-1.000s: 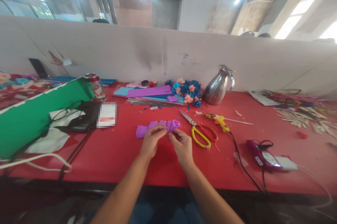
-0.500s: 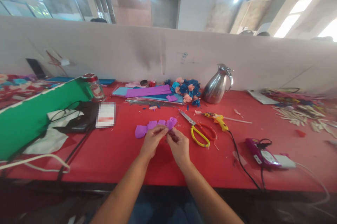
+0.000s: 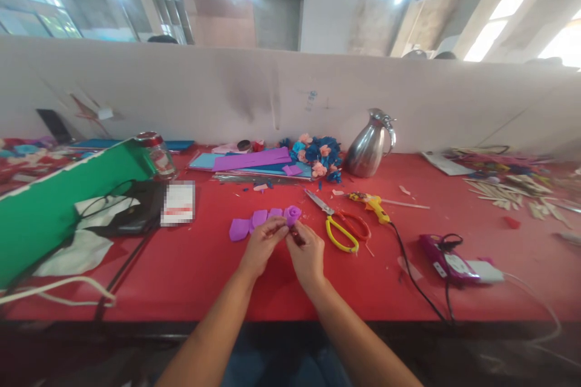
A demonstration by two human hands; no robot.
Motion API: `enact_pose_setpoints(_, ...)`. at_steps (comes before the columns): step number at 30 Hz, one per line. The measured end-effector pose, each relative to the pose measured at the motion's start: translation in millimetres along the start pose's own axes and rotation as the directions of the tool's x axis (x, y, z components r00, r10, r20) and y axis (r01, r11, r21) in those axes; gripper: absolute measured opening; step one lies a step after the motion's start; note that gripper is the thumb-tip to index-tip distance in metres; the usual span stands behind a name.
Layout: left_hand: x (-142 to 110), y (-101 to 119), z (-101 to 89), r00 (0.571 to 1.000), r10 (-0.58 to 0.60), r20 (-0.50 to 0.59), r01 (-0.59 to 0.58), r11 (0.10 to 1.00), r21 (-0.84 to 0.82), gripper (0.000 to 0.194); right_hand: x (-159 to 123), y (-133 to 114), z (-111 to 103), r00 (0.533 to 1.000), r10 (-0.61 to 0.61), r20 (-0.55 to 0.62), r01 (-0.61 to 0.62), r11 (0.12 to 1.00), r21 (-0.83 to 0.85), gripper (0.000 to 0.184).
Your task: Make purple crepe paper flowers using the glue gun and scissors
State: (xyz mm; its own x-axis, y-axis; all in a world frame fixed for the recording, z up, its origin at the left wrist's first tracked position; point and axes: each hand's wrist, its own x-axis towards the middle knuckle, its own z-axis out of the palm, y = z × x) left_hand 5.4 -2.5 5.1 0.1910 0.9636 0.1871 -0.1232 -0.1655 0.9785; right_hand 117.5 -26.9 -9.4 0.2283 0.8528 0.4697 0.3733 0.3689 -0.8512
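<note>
**Purple paper flower pinched at its base above a red tabletop**

The left hand and the right hand meet near the middle of the tabletop, their fingertips closed together on the lower end of the flower. Its coiled top stands clear of the fingers, on the side away from the person. A strip of purple petals extends leftward from the flower, passing behind the left hand; whether its outer end rests on the tabletop cannot be told.

To the right of the right hand lie scissors with one yellow and one red handle, the blades slightly apart. Beyond them is a yellow glue gun with a black cord. At the rear, sheets of purple and blue paper lie beside a cluster of blue and pink paper flowers, next to which stands a steel jug. A jar with a red lid stands farther left, near a green panel.
</note>
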Motion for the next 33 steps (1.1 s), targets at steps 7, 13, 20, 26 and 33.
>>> enact_pose_setpoints(7,0,2,-1.3,0.998,0.053,0.041,-0.055,0.997,0.046,0.016,0,-4,-5,0.999,-0.031,0.011,0.031,1.0,0.001,0.015)
enact_pose_setpoints(13,-1,3,-1.4,0.999,0.036,0.033,-0.036,0.999,-0.007,0.015,-6,-8,-13,0.998,-0.003,0.055,-0.005,0.99,0.143,0.026)
enact_pose_setpoints(20,-1,-7,-3.9,0.998,-0.063,0.02,0.065,0.986,-0.152,0.016,-5,-27,-22,0.988,0.12,0.094,-0.145,0.93,0.337,0.02)
enact_pose_setpoints(26,-1,-3,-1.0,0.994,-0.095,0.061,0.107,0.962,-0.249,0.018,-2,-34,-21,0.984,0.145,0.099,-0.172,0.916,0.362,0.021)
enact_pose_setpoints(33,-1,0,-2.5,0.989,-0.145,0.029,0.147,0.946,-0.29,0.02,0,-35,-19,0.976,0.195,0.101,-0.219,0.894,0.391,0.02)
